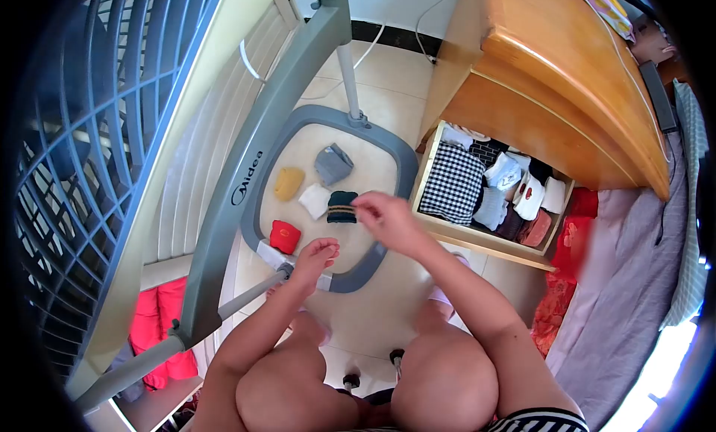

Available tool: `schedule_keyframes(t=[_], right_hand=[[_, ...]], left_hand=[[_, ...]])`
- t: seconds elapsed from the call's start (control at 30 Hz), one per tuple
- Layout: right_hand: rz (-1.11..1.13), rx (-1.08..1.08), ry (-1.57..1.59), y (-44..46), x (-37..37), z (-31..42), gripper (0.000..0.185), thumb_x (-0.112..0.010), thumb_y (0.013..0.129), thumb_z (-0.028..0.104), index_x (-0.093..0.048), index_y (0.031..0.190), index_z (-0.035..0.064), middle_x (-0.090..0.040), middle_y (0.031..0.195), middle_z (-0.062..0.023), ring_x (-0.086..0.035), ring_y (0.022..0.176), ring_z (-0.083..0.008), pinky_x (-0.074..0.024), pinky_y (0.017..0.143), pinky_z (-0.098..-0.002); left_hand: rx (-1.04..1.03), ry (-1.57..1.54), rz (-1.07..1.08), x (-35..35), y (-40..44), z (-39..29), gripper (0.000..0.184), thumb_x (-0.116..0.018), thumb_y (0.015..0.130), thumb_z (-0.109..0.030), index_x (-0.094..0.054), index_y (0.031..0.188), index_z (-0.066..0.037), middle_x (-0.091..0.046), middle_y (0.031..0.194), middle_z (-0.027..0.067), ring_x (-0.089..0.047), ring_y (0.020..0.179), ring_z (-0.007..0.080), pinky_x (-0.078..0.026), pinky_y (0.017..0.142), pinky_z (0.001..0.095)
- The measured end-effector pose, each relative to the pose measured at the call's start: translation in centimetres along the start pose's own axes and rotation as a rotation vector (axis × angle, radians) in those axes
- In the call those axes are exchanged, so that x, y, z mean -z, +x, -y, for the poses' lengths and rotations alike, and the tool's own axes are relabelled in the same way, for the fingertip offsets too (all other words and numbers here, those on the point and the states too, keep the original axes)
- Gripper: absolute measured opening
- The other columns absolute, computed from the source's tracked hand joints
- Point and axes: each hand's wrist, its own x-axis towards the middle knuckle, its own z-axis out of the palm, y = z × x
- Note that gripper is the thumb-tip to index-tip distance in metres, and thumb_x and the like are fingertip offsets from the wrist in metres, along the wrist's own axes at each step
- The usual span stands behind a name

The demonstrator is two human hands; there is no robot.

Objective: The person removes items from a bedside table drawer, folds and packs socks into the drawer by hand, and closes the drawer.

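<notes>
My right hand [384,217] reaches in from the right, its thumb and fingers pinched at the right edge of a dark green folded cloth [341,208] with tan stripes. To the lower left, my left hand [316,262] hangs with its fingers loosely bent and apart, and nothing shows in it. Nearest to that hand is a red folded cloth [284,237]. A white folded cloth [315,201], a yellow one [289,183] and a grey-blue one [333,164] lie around the dark green one on the tiled floor.
A grey ring-shaped base [409,167] surrounds the folded cloths. Its slanting grey frame [257,145] reads Midea. A blue-grey grille [112,156] stands left. At right, an open drawer [492,245] of folded clothes juts from a wooden cabinet [514,126], beside a bed [604,305].
</notes>
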Motion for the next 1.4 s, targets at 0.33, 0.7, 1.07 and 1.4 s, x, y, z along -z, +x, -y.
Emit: schedule_keyframes(t=[0.33,0.7,1.07,1.4], right_hand=[[0.105,0.420,-0.900,2.4,-7.1,-9.2,0.043,-0.049,0.083,0.014,-0.049,0.126,0.0154,-0.050,0.118,-0.0077,-0.047,0.112,-0.0284,-0.0379,0.093,-0.0430],[0.393,0.032,-1.017,-2.0,-6.5,-10.2,0.026,-0.052,0.082,0.015,-0.054,0.108,0.0150,-0.050,0.107,-0.0126,-0.051,0.104,-0.0300,-0.0468,0.079,-0.0387],[0.384,-0.085,-0.354,-5.2,-2.5,-1.5,0.041,-0.063,0.070,0.015,-0.049,0.108,0.0130,-0.051,0.099,-0.0183,-0.056,0.091,-0.0348,-0.0487,0.074,-0.0423],[-0.710,-0.080,0.040,-8.7,13.1,-1.7,0.037,-0.066,0.078,0.006,-0.043,0.107,0.0044,-0.057,0.086,-0.0032,-0.055,0.077,-0.0101,-0.0458,0.070,-0.0233]], left_hand=[[0.036,0.024,-0.025,-0.1,0.4,0.5,0.022,-0.054,0.090,-0.015,-0.056,0.111,-0.008,-0.060,0.106,0.0014,-0.056,0.097,0.0112,-0.043,0.081,0.0258],[0.029,0.051,0.045,-0.9,-0.2,0.5,0.024,-0.055,0.090,-0.017,-0.055,0.112,-0.007,-0.059,0.105,0.0020,-0.056,0.095,0.0117,-0.043,0.081,0.0273],[-0.100,-0.069,-0.131,0.3,0.4,0.5,0.023,-0.052,0.089,-0.010,-0.054,0.112,-0.006,-0.061,0.097,0.0042,-0.058,0.081,0.0115,-0.046,0.073,0.0247],[-0.043,-0.027,-0.054,-0.3,-0.3,0.4,0.023,-0.051,0.090,-0.010,-0.053,0.113,-0.005,-0.061,0.097,0.0048,-0.059,0.083,0.0123,-0.047,0.074,0.0244]])
